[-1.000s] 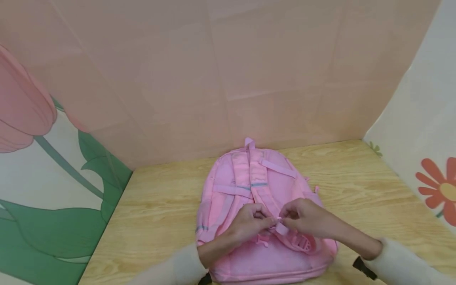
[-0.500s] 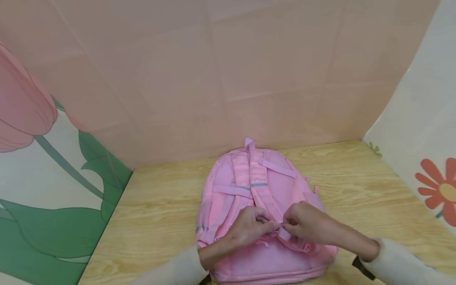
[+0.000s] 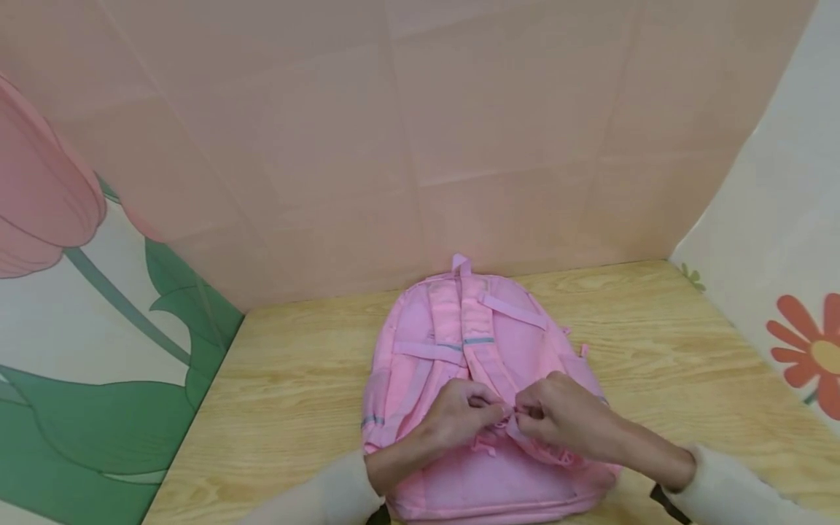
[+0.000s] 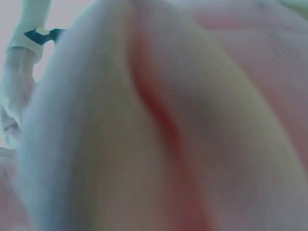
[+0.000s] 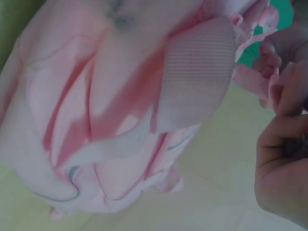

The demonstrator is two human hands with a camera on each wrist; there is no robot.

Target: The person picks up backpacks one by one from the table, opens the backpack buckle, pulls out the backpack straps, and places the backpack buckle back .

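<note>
A pink backpack (image 3: 420, 328) lies on the table with its straps facing up. My left hand (image 3: 459, 412) is over its lower middle, and its thumb and fingers pinch a thin pink strap. Close on the other side, my right hand (image 3: 567, 412) pinches the same strap between thumb and curled fingers. In the right wrist view, the pink strap (image 5: 250, 79) runs between the hands into a loop-like piece whose details are partly covered by fingers. Blurred skin of the left hand (image 4: 106, 125) fills most of the left wrist view.
The wood-grain table (image 3: 295, 364) extends to both sides of the backpack. A peach-coloured wall (image 3: 328, 182) rises behind it. Printed panels with a tulip (image 3: 46, 175) and a red flower (image 3: 820, 350) flank the table. A pink adjuster (image 3: 561, 458) lies under the right hand.
The right hand has turned slightly over, and the pale strap end beside its thumb is now mostly hidden. The left hand and the backpack have hardly moved.
</note>
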